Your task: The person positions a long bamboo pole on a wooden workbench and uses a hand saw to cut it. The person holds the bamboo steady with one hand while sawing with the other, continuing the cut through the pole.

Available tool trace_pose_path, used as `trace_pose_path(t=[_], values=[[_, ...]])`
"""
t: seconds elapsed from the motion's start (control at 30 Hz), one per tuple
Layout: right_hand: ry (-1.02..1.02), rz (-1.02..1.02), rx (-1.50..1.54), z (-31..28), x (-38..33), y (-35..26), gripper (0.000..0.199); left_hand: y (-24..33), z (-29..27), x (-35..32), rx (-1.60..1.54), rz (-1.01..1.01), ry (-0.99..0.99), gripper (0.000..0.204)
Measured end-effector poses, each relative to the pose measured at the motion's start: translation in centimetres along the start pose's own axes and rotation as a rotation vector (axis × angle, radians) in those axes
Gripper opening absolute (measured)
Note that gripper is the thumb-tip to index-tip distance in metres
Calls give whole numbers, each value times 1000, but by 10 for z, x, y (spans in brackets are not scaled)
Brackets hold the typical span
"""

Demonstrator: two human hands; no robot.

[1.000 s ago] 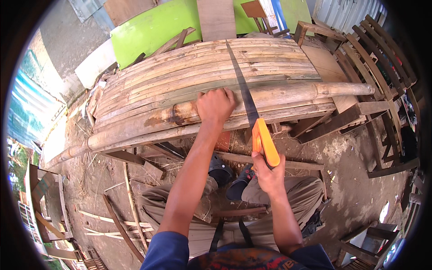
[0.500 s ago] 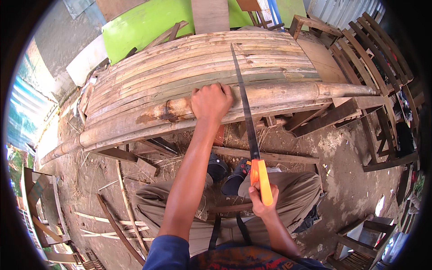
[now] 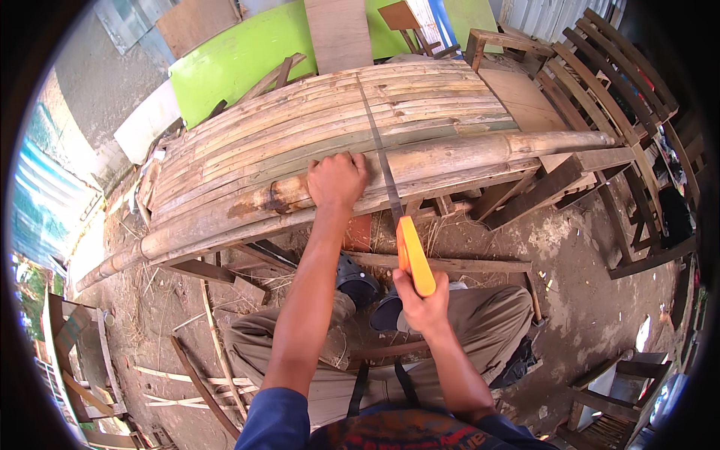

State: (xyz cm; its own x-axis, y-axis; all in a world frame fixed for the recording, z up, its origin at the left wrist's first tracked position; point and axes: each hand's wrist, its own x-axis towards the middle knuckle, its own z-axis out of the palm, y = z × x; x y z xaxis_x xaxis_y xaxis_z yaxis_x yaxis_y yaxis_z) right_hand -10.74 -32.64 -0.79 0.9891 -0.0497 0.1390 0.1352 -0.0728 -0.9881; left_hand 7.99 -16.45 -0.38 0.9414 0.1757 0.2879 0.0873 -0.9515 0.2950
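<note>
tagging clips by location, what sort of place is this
Probably an outdoor, makeshift bamboo or woodworking yard. The ground is bare dirt strewn with offcuts, a stack of bamboo poles lies on rough wooden trestles, and the right hand works an orange-handled handsaw across a thick pole steadied by the left hand.

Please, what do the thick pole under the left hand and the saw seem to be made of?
The thick pole looks like raw bamboo: tan, dull, with node rings and dark stains. The saw has a thin grey blade, probably bare metal, and a smooth orange handle, likely plastic, gripped by the right hand.
</note>
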Motion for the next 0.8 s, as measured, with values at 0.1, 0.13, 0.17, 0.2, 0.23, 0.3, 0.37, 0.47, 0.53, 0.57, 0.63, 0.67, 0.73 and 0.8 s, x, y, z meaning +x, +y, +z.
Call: trace_pose_path(t=[0.1, 0.13, 0.17, 0.2, 0.23, 0.3, 0.37, 0.47, 0.53, 0.57, 0.63, 0.67, 0.73, 0.8], values=[[4, 25, 7, -3, -6, 25, 31, 9, -14, 7, 4, -58, -77, 49], [-16, 14, -10, -11, -20, 35, 29, 8, -13, 8, 9, -60, -87, 49], [-45, 0, -27, -23, -48, 45, 26, 8, -13, 11, 17, -59, -88, 49], [-78, -14, -43, -34, -80, 56, 23, 7, -14, 12, 26, -62, -87, 48], [-79, -113, -127, -45, -112, 59, 22, 7, -12, 8, 28, -57, -70, 48], [-81, -210, -188, -56, -122, 46, 22, 9, -10, 6, 28, -59, -22, 48], [-42, -168, -127, -51, -116, 23, 22, 12, -7, -3, 37, -24, 3, 46], [-42, 24, -37, -14, -30, 15, 31, 2, 7, -13, -4, 58, 142, 42], [-65, 24, -48, 4, -1, -15, 32, -1, 5, -7, 13, 86, 165, 40], [-23, 18, -39, 4, -1, -14, 31, 0, 3, -3, 51, 76, 110, 40], [-4, 13, -36, -3, -8, 4, 29, -3, 2, -6, 64, 90, 108, 40], [-25, 7, -43, -15, -15, 16, 28, -2, 5, -12, 35, 115, 168, 40], [-21, 74, 40, -21, -28, 26, 26, 0, 6, -17, 0, 131, 214, 40], [-30, 96, 81, -22, -34, 30, 26, 3, 5, -20, -17, 115, 184, 40]])
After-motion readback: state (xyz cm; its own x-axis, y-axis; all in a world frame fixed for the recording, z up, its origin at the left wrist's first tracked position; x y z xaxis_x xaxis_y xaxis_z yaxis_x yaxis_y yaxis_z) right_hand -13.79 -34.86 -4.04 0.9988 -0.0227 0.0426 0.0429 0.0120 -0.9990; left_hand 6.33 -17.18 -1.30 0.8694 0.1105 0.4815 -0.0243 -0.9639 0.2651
